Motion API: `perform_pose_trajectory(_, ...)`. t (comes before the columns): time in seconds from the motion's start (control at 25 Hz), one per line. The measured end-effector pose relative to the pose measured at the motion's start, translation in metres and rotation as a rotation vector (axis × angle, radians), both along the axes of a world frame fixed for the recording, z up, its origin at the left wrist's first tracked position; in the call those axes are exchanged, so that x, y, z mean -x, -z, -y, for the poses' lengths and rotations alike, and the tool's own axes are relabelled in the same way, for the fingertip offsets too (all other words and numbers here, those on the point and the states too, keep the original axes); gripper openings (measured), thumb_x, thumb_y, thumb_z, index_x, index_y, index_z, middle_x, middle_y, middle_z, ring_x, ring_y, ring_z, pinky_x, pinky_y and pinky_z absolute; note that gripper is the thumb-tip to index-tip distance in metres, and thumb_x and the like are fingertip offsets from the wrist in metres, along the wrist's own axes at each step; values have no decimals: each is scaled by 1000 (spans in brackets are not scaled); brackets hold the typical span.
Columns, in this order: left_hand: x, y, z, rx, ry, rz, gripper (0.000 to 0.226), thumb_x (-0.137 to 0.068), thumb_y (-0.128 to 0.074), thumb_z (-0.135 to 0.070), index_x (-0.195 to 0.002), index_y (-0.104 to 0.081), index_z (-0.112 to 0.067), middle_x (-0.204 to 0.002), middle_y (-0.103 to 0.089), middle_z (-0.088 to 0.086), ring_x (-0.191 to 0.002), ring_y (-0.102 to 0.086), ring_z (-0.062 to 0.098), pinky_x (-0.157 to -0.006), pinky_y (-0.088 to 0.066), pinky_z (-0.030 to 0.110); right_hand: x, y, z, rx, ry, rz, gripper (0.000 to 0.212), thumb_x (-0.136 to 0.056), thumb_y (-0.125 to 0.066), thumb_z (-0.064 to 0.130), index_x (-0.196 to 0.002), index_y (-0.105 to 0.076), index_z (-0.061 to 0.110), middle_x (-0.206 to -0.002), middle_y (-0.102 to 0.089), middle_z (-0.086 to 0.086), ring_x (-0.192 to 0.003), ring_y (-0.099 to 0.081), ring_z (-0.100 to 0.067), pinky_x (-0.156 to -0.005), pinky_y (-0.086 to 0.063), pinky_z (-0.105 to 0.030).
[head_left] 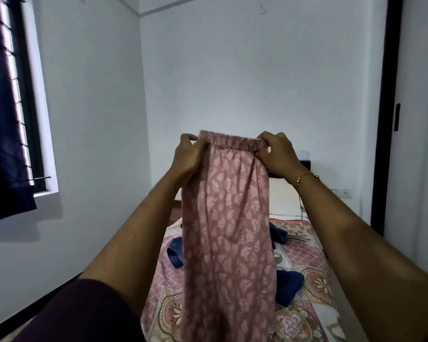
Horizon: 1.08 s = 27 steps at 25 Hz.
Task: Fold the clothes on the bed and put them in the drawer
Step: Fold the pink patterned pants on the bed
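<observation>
Up at the waistband, the fingertips of the left hand (189,154) are curled tight, pinching the gathered elastic at its left end, and the right hand (277,154) does the same at the right end, thumb and fingers clamped over the bunched edge. Between them the pink printed garment (229,218) hangs straight down at arm's length, its lower part falling out of sight at the bottom of the view, so I cannot tell whether the hem touches the mattress. A thin gold bracelet (307,177) sits on the right wrist; a dark sleeve (84,314) covers the left upper arm.

Below and behind the hanging cloth lies the bed (314,282), with its patterned pink cover, and on it dark blue clothes (288,286), still loose, showing on either side of the pink fabric. No drawer is in view.

To my eye she is squaring the piece up before the first fold. It would go best if both pinches stay level, the waistband is drawn taut enough to smooth the gathers, and the seams are matched before laying it flat on a bare part of the cover, away from the blue heap.
</observation>
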<state>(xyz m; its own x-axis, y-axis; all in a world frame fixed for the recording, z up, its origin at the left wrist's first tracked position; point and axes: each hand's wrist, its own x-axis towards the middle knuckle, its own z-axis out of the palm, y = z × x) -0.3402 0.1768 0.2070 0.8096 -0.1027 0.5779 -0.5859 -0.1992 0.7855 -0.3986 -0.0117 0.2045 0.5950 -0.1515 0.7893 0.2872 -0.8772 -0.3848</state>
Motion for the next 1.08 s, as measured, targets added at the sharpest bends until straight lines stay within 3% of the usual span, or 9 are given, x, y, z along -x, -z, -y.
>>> perform_pose_trajectory(0.16, 18, 3, 1, -262, 238, -108, 19, -86, -65, -35, -90, -63, -16, -86, -67, 1, -73, -64, 13, -70, -52, 26, 6, 4, 6, -478, -187, -98, 37, -83, -34, -17, -82, -50, 16, -81, -56, -17, -54, -63, -21, -52, -54, -30)
perform_pose_trajectory(0.24, 27, -4, 9, -163, 324, -118, 5, -93, -57, -22, -98, -56, -21, -85, -63, -1, -71, -60, 11, -68, -49, 26, 8, 1, 8, -504, -147, -78, 37, -82, -38, -15, -95, -52, 16, -91, -58, -16, -67, -64, -22, -57, -52, -28)
perform_pose_trajectory(0.32, 35, -14, 20, -85, 421, -87, 18, -97, -46, -8, -104, -53, -22, -84, -60, -1, -71, -57, 12, -69, -50, 26, 9, -9, 11, -384, -179, -110, 45, -86, -48, -7, -124, -46, 17, -112, -55, -7, -96, -56, -19, -79, -48, -30)
perform_pose_trajectory(0.4, 48, -27, 36, -24, 464, -57, 31, -94, -38, 5, -107, -57, -16, -82, -60, 2, -70, -58, 13, -64, -53, 23, 14, -23, 9, -385, -330, -152, 74, -91, -50, 0, -149, -7, 19, -126, -45, -1, -113, -49, -16, -99, -42, -31)
perform_pose_trajectory(0.56, 62, -50, 72, 217, 368, -99, 26, -87, -55, -9, -68, -73, -13, -68, -68, 3, -67, -62, 16, -69, -54, 27, 15, -35, 2, -492, -484, -122, 86, -97, -48, 20, -143, 25, 30, -129, -49, 7, -112, -56, -14, -99, -46, -35)
perform_pose_trajectory(0.68, 54, -52, 93, 136, 129, 0, 31, -81, -68, -37, -61, -64, -13, -66, -64, 1, -70, -64, 18, -71, -54, 30, 7, -23, -5, -564, -539, -117, 68, -98, -42, 28, -149, 3, 24, -134, -51, 2, -117, -54, -13, -103, -43, -35)
perform_pose_trajectory(0.84, 51, -40, 105, -106, -148, 102, 44, -79, -64, -53, -66, -47, -14, -66, -48, -3, -67, -52, 15, -59, -37, 26, 19, -10, -6, -529, -600, -179, 36, -102, -31, 18, -137, -41, 16, -107, -59, 11, -87, -56, 8, -70, -48, -6)
perform_pose_trajectory(0.96, 42, -38, 104, -182, -192, 77, 32, -93, -48, -34, -75, -51, -9, -82, -58, 5, -88, -60, 24, -61, -38, 26, 21, -2, 1, -619, -652, -171, 50, -97, -29, 0, -145, -29, 14, -127, -54, 3, -91, -55, 2, -58, -44, -6)
perform_pose_trajectory(1.08, 31, -34, 104, -134, -211, 43, 32, -97, -41, -24, -99, -61, 0, -108, -65, 14, -103, -61, 30, -79, -45, 31, 22, 18, 3, -672, -642, -87, 59, -93, -44, -1, -145, -25, 17, -139, -45, 3, -115, -53, -11, -75, -49, -12)
